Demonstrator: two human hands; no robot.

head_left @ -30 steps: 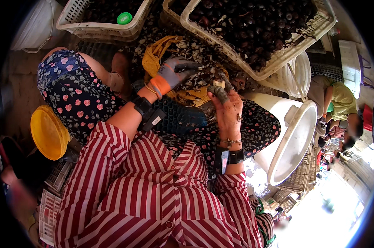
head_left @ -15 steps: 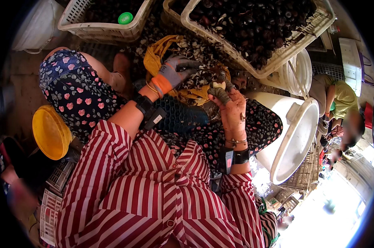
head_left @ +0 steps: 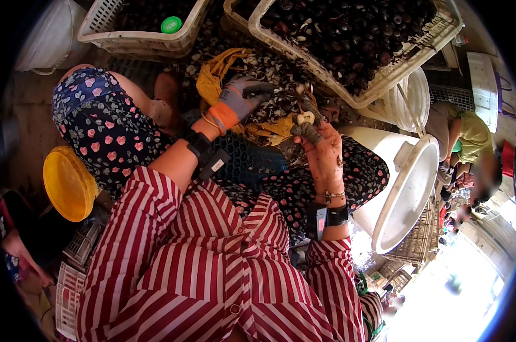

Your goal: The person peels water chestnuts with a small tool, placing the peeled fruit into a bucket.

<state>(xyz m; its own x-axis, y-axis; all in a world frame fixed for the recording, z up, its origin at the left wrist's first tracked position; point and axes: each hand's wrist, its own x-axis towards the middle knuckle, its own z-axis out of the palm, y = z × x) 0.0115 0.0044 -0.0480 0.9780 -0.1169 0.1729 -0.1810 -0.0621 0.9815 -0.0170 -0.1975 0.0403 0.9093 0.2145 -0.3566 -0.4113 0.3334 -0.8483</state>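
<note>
My right hand (head_left: 327, 149), bare with grey-green wraps on its fingers, pinches a pale, peeled water chestnut (head_left: 305, 118) at its fingertips. Whether a blade is also in those fingers is hidden. To its left is my left hand (head_left: 242, 98), in a grey glove with an orange cuff. Its dark-stained fingers are bent but apart, and I see nothing between them. Below both hands lies a yellow cloth or bag (head_left: 275, 131) strewn with peelings. Beyond the hands, a large pale crate (head_left: 355, 104) is heaped with dark unpeeled water chestnuts (head_left: 360, 45).
Another crate (head_left: 149, 39) with a green round lid (head_left: 171, 24) stands at the far left. A white bucket (head_left: 403, 194) tilts beside my right knee. A yellow tub (head_left: 70, 182) sits left. Peelings cover the ground ahead. Another person (head_left: 469, 137) crouches at right.
My right hand has shifted slightly down and right, and its wrapped fingers have changed angle, showing more of the pale water chestnut. The gloved left hand has barely moved.
</note>
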